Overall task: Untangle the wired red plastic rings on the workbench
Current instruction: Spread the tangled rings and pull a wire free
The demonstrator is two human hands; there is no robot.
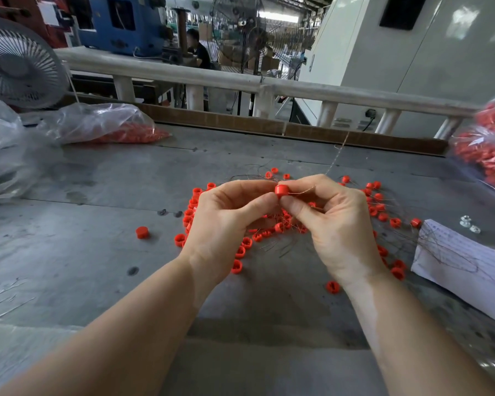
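Head view: both hands are up over the grey metal workbench (97, 252), and between them sits one small red plastic ring (281, 191) — the left hand (226, 221) pinches it with curled fingers, the right hand (335, 221) pinches it too, from the other side, with a thin copper wire (336, 155) trailing up and away. Below the hands lies the tangled scatter of red rings (240, 251), wires threaded through — a clear plastic bag of red parts (109, 124) rests far left.
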